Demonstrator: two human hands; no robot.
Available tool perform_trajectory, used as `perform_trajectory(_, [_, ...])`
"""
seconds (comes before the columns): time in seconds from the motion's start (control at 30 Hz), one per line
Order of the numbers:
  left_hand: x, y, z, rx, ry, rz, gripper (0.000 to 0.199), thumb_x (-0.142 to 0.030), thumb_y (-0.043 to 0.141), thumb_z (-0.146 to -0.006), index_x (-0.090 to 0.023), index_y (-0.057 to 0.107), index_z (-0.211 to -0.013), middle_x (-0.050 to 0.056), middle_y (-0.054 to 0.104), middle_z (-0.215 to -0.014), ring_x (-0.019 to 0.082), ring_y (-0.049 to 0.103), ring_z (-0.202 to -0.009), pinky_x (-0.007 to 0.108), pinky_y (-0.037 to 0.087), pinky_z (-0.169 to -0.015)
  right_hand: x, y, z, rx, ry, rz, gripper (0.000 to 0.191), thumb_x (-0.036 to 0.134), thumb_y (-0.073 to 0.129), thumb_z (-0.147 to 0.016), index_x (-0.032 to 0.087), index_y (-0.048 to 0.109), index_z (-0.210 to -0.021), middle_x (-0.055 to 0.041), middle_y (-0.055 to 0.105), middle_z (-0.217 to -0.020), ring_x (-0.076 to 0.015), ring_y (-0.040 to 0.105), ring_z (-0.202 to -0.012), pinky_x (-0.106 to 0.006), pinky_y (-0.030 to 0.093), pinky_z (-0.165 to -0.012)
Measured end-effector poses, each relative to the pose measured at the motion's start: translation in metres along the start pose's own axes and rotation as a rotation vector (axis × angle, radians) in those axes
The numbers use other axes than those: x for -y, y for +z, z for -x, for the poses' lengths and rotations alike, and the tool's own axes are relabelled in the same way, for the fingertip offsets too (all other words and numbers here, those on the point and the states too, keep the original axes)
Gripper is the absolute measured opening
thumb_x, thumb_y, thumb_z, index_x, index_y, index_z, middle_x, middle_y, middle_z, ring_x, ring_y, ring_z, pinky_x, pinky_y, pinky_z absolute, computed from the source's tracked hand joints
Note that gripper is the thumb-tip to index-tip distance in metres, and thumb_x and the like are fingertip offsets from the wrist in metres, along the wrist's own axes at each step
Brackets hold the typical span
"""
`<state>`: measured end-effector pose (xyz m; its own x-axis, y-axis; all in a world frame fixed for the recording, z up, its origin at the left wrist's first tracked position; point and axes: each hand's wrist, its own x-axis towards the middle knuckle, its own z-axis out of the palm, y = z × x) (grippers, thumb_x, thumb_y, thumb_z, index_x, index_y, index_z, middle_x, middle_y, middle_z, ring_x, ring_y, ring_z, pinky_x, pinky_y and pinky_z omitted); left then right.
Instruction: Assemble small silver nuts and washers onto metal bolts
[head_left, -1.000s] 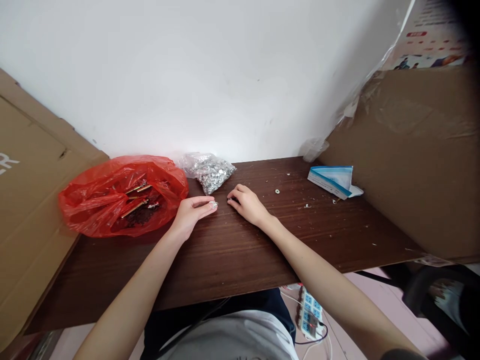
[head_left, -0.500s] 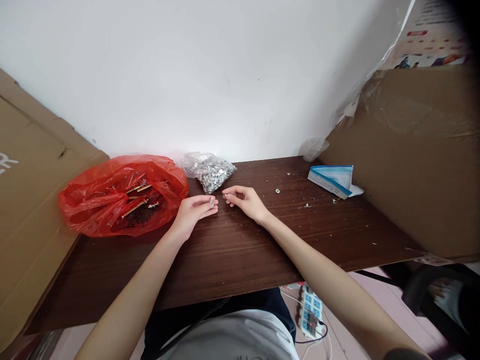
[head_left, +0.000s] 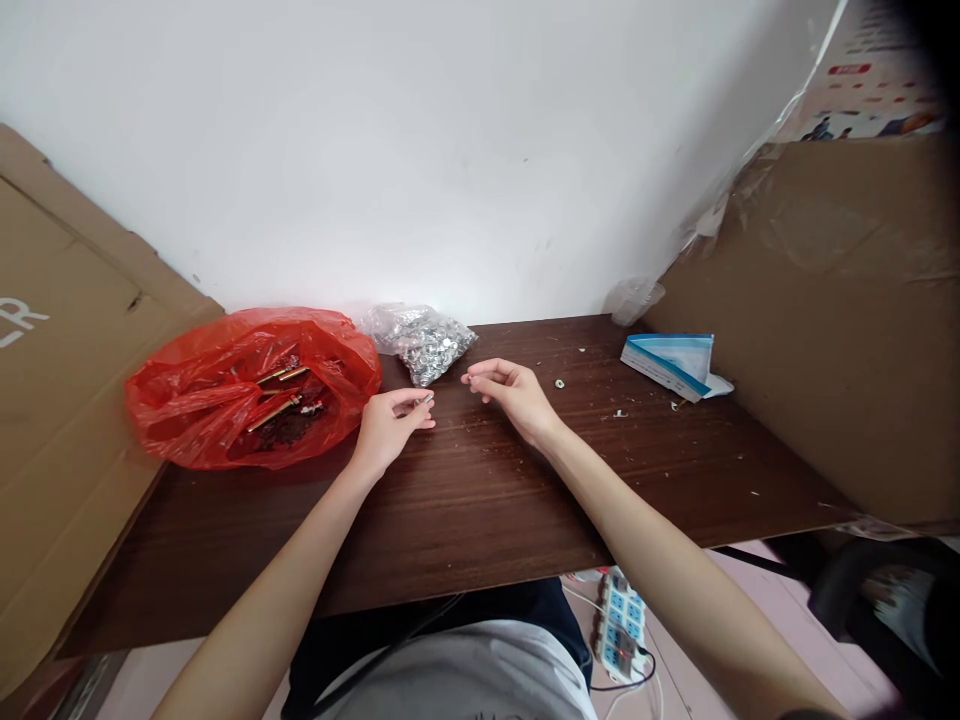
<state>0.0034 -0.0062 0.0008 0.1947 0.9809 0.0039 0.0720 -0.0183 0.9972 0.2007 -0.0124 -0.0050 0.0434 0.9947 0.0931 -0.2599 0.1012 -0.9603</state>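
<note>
Between the thumb and fingers of my left hand (head_left: 390, 425) is a small metal piece (head_left: 425, 399). My right hand (head_left: 514, 393) is apart from it, to the right, with thumb and fingertips pinched together; what they hold, if anything, is too small to name. Behind my hands lies a clear plastic bag (head_left: 431, 345) full of small shiny metal parts. To the left sits an open red plastic bag (head_left: 180, 410) containing gold-coloured metal rods (head_left: 274, 412) and dark small pieces.
The brown table (head_left: 465, 520) carries a small ring-like part (head_left: 559, 384), white scraps and a blue-and-white packet (head_left: 667, 362). Cardboard stands at the left (head_left: 60, 420) and right (head_left: 825, 330). Below the front edge is a power strip (head_left: 621, 625).
My right hand has moved right and slightly up, further from my left hand. The metal piece in my left hand has tilted. The whole view has shifted a little.
</note>
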Motion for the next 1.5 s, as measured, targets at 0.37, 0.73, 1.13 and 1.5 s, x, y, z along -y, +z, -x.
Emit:
perform_trajectory(0.37, [0.003,0.006,0.004,-0.013,0.26,-0.205,0.024,-0.029,0.069,-0.075,-0.012,0.071,-0.091,0.008,0.074,-0.083,0.021,0.072,-0.07,0.032,0.062,-0.068,-0.018,0.028,0.009,0.14,-0.074,-0.037,0.027,0.029,0.079,-0.064,0.017,0.069,-0.087,-0.0057,0.073,-0.09,-0.0171,0.068,-0.082,-0.035,0.055,-0.079])
perform_trajectory(0.73, [0.003,0.005,0.004,-0.047,0.415,-0.339,0.014,-0.026,0.066,-0.077,-0.015,0.07,-0.085,0.005,0.072,-0.076,0.019,0.07,-0.068,0.031,0.06,-0.066,-0.022,0.03,0.011,0.14,-0.064,-0.009,0.031,0.03,0.08,-0.063,0.017,0.071,-0.09,-0.005,0.074,-0.082,-0.0189,0.07,-0.077,-0.04,0.055,-0.085])
perform_trajectory(1.13, [0.002,0.003,0.005,-0.038,0.491,-0.387,0.014,-0.027,0.063,-0.079,-0.018,0.072,-0.084,0.007,0.069,-0.088,0.017,0.066,-0.076,0.028,0.058,-0.067,-0.022,0.028,0.01,0.151,-0.08,0.085,0.029,0.035,0.077,-0.067,0.017,0.07,-0.087,-0.0052,0.072,-0.083,-0.0184,0.069,-0.075,-0.038,0.056,-0.081])
perform_trajectory(1.5, [0.003,0.004,0.004,-0.075,0.427,-0.389,0.019,-0.027,0.066,-0.076,-0.015,0.071,-0.09,0.006,0.072,-0.084,0.017,0.069,-0.073,0.029,0.058,-0.069,-0.021,0.024,0.011,0.186,-0.222,0.264,0.02,0.03,0.068,-0.076,0.017,0.069,-0.091,-0.0057,0.069,-0.083,-0.0169,0.066,-0.075,-0.034,0.054,-0.076])
